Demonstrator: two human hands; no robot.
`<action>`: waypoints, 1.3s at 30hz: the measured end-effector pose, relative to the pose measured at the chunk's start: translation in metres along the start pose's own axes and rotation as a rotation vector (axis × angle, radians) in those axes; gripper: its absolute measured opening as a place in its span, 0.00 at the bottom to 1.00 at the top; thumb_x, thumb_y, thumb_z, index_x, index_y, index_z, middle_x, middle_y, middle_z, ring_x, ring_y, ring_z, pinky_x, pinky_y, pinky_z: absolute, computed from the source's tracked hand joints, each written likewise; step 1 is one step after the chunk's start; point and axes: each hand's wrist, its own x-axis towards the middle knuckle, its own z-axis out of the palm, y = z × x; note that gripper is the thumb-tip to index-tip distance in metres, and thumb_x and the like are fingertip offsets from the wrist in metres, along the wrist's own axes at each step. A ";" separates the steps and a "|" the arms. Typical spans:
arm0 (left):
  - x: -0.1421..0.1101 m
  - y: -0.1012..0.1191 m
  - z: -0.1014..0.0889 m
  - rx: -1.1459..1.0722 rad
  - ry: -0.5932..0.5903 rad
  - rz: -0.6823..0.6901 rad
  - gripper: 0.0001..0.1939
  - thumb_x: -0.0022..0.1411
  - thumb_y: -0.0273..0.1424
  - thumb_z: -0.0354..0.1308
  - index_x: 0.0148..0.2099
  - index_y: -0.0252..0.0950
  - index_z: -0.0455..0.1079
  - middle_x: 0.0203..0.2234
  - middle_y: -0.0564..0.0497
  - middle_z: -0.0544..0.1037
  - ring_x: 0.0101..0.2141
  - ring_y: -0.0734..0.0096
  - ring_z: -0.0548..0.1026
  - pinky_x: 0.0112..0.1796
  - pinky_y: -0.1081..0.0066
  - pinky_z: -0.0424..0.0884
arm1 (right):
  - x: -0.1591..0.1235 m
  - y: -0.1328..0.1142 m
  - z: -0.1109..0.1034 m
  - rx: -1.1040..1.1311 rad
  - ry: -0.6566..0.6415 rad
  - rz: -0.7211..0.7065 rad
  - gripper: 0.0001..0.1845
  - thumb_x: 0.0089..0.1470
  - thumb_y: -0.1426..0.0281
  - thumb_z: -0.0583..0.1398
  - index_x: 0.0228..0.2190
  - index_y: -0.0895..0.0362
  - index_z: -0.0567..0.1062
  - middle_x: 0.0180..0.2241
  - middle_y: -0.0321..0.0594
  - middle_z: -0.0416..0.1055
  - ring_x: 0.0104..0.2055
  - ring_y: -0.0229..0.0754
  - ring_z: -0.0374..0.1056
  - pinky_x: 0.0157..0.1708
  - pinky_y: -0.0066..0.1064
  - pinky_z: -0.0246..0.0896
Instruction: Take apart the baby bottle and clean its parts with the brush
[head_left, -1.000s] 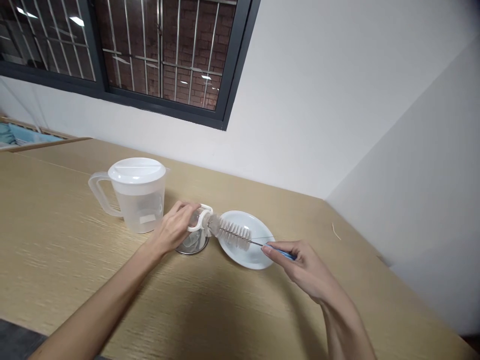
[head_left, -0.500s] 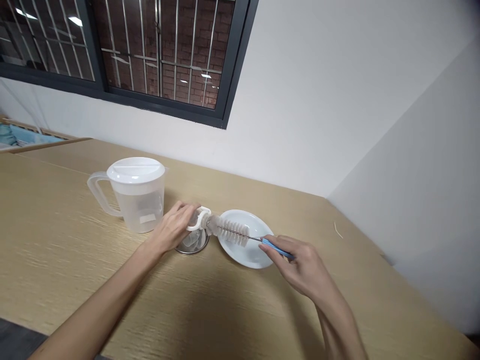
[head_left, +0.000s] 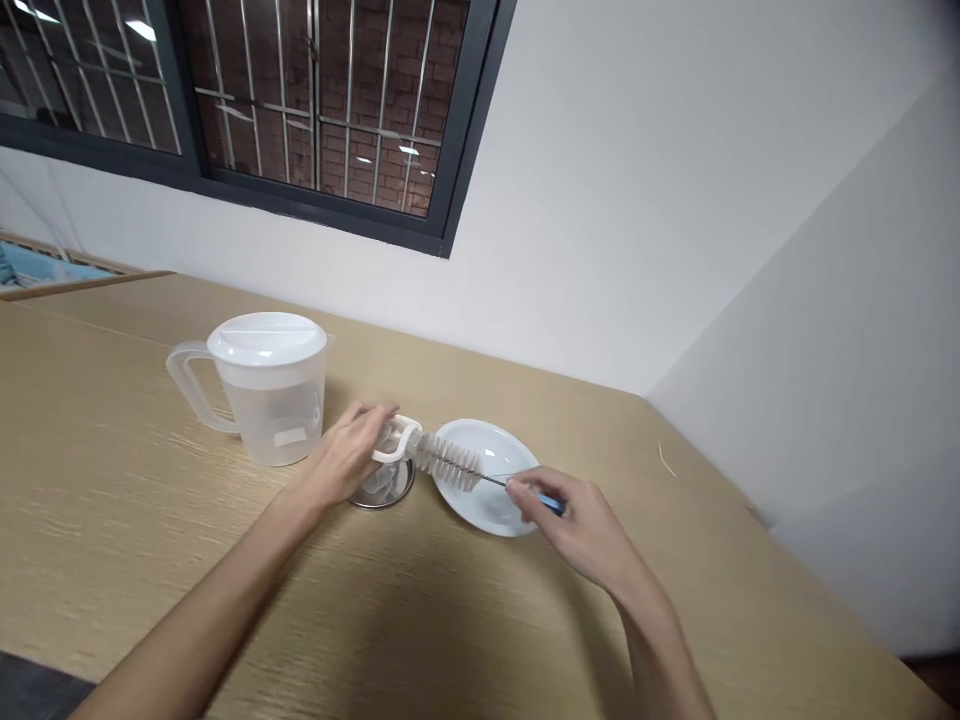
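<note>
My left hand (head_left: 351, 448) is wrapped round a clear baby bottle (head_left: 391, 436) with white handles, its mouth tilted to the right. A bottle brush (head_left: 459, 468) with pale bristles lines up with that mouth, its tip at or just inside the opening. Closed on the blue handle of the brush is my right hand (head_left: 574, 515). Under the bottle sits a small round metal dish (head_left: 405, 490) with clear pieces in it that I cannot make out. Beneath the brush stands a white plate (head_left: 480, 515).
A clear plastic pitcher (head_left: 274, 400) with a white lid and some liquid stands to the left on the wooden table (head_left: 135, 480). A thin pale strip (head_left: 666, 460) lies at the right. Behind the table are a white wall and a barred window (head_left: 322, 100).
My right hand has moved left with the brush, so its bristles are closer to the bottle and partly at the mouth. My left hand stays nearly still. The view has shifted slightly.
</note>
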 end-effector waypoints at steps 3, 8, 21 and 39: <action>0.000 -0.008 -0.008 -0.061 0.017 -0.042 0.34 0.56 0.23 0.60 0.63 0.39 0.55 0.50 0.45 0.74 0.50 0.55 0.68 0.47 0.60 0.70 | 0.000 0.010 0.004 -0.062 0.274 -0.180 0.19 0.55 0.57 0.63 0.45 0.55 0.74 0.35 0.40 0.75 0.25 0.36 0.67 0.26 0.29 0.64; -0.001 -0.016 -0.020 -0.164 -0.059 -0.133 0.36 0.55 0.27 0.61 0.64 0.41 0.54 0.48 0.45 0.73 0.48 0.57 0.71 0.47 0.61 0.71 | -0.001 0.016 0.008 -0.159 0.395 -0.543 0.11 0.59 0.71 0.61 0.44 0.52 0.74 0.37 0.41 0.76 0.34 0.41 0.72 0.31 0.32 0.66; -0.003 -0.026 -0.021 -0.241 -0.094 -0.089 0.33 0.56 0.28 0.61 0.63 0.42 0.57 0.48 0.46 0.71 0.49 0.59 0.72 0.49 0.62 0.70 | 0.002 0.019 0.013 -0.242 0.383 -0.459 0.11 0.62 0.64 0.57 0.35 0.57 0.76 0.27 0.38 0.75 0.21 0.35 0.64 0.23 0.28 0.57; -0.001 -0.025 -0.018 -0.237 -0.092 -0.092 0.35 0.55 0.27 0.61 0.64 0.42 0.57 0.47 0.46 0.72 0.49 0.59 0.71 0.48 0.64 0.70 | 0.005 0.024 0.025 -0.114 0.449 -0.366 0.12 0.61 0.63 0.60 0.44 0.55 0.72 0.38 0.44 0.74 0.29 0.37 0.69 0.27 0.29 0.66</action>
